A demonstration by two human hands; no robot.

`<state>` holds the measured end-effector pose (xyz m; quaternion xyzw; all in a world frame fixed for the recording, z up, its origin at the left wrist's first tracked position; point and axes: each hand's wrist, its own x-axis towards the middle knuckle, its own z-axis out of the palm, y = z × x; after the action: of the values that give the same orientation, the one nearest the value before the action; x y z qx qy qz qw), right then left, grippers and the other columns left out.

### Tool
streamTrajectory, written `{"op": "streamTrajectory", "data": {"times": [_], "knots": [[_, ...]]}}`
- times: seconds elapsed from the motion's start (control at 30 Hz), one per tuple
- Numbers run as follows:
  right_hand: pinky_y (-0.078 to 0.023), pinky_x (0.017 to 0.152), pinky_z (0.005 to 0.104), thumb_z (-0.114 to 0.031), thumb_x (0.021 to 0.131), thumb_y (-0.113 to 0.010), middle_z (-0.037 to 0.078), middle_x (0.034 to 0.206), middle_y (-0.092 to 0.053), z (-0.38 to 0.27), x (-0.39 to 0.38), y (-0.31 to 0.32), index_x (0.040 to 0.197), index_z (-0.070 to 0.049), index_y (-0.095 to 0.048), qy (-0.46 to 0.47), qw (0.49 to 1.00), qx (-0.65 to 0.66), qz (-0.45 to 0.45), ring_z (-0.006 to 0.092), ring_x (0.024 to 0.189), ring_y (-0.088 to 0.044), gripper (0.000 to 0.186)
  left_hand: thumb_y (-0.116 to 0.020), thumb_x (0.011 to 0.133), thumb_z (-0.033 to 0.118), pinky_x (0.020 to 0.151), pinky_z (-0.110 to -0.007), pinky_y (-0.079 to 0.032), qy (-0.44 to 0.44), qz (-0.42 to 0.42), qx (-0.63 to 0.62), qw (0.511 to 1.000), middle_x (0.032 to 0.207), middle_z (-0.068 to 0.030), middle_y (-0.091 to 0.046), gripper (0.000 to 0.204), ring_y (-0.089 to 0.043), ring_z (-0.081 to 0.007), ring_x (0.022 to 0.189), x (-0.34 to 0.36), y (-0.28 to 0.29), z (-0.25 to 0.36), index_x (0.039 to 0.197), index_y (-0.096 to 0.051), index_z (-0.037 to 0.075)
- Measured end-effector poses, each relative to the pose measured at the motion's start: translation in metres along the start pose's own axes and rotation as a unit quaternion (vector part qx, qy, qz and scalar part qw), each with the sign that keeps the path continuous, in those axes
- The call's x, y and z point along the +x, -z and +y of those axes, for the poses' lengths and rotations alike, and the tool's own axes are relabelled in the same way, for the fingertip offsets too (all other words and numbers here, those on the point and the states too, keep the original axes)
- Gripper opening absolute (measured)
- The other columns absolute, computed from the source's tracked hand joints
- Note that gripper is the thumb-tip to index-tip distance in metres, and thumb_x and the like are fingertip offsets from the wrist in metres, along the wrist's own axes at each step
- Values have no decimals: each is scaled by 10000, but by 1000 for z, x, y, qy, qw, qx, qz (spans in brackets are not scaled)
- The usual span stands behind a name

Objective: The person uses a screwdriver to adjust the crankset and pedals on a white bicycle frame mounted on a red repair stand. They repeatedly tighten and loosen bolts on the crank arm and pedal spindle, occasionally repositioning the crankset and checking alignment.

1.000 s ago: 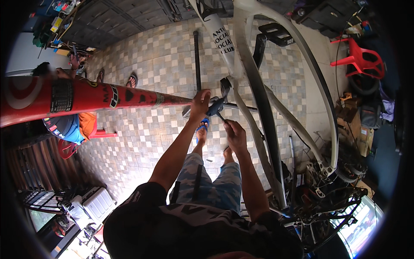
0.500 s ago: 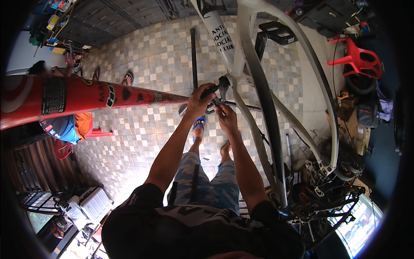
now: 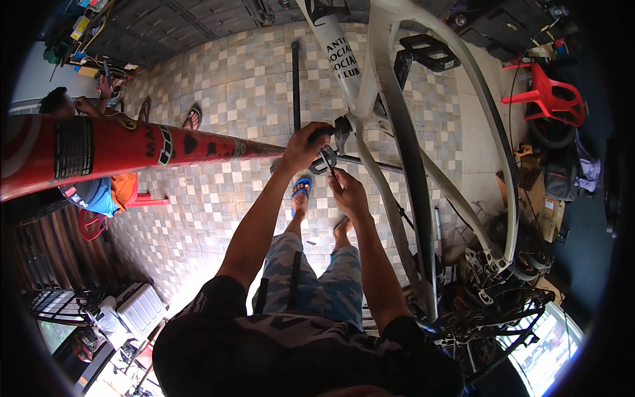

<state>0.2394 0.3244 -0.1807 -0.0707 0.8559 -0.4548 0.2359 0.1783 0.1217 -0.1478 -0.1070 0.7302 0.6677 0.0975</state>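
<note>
My left hand (image 3: 305, 149) is closed around a black handle-like piece (image 3: 321, 134), beside a black clamp-like part (image 3: 342, 126) at the pale bicycle frame (image 3: 370, 86). Just below and to the right, my right hand (image 3: 349, 193) pinches a thin dark rod-shaped tool (image 3: 329, 164). The tool's upper end points at a dark metal part (image 3: 322, 161) under my left hand; whether they touch I cannot tell. A worn red tube (image 3: 198, 142) runs in from the left and ends behind my left wrist. My left palm hides part of the black piece.
A black bar (image 3: 296, 86) of the stand lies along the tiled floor (image 3: 245, 86). At the left, a person (image 3: 59, 102) sits behind the red tube. A red chair (image 3: 549, 96), boxes (image 3: 552, 212) and bicycle parts (image 3: 489, 284) line the right side.
My right hand has moved down a little, away from my left hand, so more of the thin tool shows. My left hand stays on the black piece.
</note>
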Motion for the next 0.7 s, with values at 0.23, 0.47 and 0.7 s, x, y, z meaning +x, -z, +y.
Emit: {"op": "streamTrajectory", "data": {"times": [0.23,0.47,0.7], "knots": [[-547,830,386,-401,1081,-569,146,940,-738,31,19,-9,1186,-64,-678,-9,997,73,35,293,908,-720,369,-683,1013,336,718,-344,-522,-10,63,-125,990,889,-93,-694,383,-636,-173,761,11,-19,-13,1208,-643,9],[-525,709,312,-468,1110,-488,37,794,-651,24,24,-19,940,-33,-636,-37,976,212,-23,144,736,-640,490,-545,886,834,745,-435,-523,286,318,-40,903,919,-145,-721,885,-678,-288,814,-21,-47,-140,1093,-731,-6],[-341,533,263,-426,1119,-483,-47,633,-454,16,1,-18,808,-98,-577,-109,939,324,-29,62,573,-410,462,-593,826,871,755,-522,-539,291,407,134,856,911,-260,-739,933,-728,-365,781,25,-68,-194,972,-768,-34]]}}
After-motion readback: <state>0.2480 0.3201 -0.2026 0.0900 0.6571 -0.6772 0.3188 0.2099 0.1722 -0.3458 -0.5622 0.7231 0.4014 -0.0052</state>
